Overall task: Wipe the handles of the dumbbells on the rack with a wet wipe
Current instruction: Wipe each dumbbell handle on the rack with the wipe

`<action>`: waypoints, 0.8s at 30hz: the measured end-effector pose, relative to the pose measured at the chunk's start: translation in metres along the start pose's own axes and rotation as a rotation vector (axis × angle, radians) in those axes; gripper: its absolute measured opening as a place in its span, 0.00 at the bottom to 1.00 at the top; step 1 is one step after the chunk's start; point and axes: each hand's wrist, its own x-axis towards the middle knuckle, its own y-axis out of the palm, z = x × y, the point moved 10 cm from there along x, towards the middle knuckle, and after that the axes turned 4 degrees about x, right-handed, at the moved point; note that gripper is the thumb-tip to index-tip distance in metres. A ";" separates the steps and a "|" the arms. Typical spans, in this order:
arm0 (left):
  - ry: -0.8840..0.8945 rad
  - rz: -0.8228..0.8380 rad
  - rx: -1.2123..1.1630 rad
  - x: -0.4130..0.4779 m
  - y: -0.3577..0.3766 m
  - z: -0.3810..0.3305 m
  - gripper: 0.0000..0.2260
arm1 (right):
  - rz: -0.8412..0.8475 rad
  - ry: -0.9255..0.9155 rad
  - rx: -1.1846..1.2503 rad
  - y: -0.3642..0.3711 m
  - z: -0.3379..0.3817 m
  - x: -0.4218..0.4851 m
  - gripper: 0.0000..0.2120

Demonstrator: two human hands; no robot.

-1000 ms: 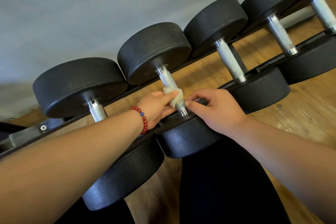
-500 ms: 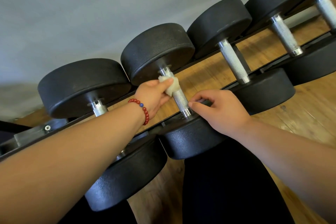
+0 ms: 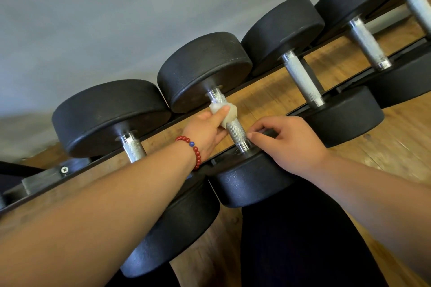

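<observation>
Grey wall behind, wooden floor under black metal rack of black round-headed dumbbells. Gripping crumpled white wet wipe around upper part of knurled steel handle, second dumbbell from left, with left hand, red bead bracelet at wrist. Curling fingers of right hand over rack's front rail, just beside handle's lower end.

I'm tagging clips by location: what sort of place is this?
Probably a gym's weight area: black dumbbells with knurled steel handles sit in a row on a rack, above a wooden floor.
</observation>
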 end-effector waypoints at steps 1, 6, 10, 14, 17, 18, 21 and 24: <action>-0.059 0.048 0.039 -0.006 0.004 0.010 0.06 | 0.001 -0.001 -0.005 0.000 0.000 0.000 0.05; -0.007 0.015 0.082 -0.002 -0.002 -0.003 0.05 | -0.003 0.004 -0.002 -0.001 0.001 -0.001 0.06; -0.018 -0.019 0.064 0.001 -0.002 -0.002 0.10 | -0.021 0.001 0.003 -0.001 0.001 0.000 0.05; -0.099 0.023 0.217 -0.023 -0.006 0.020 0.08 | -0.027 0.003 0.012 -0.003 0.001 0.000 0.04; -0.030 0.009 0.186 -0.036 -0.015 0.004 0.06 | -0.029 -0.005 0.030 -0.003 0.003 -0.001 0.02; 0.001 0.008 0.222 -0.040 -0.016 -0.003 0.07 | -0.034 -0.020 0.023 -0.004 0.006 -0.001 0.03; 0.158 -0.032 0.550 -0.059 -0.018 -0.028 0.03 | -0.026 -0.082 -0.033 -0.005 0.016 -0.004 0.20; 0.315 -0.084 0.769 -0.081 -0.010 -0.047 0.01 | -0.009 -0.140 -0.034 -0.005 0.027 -0.008 0.32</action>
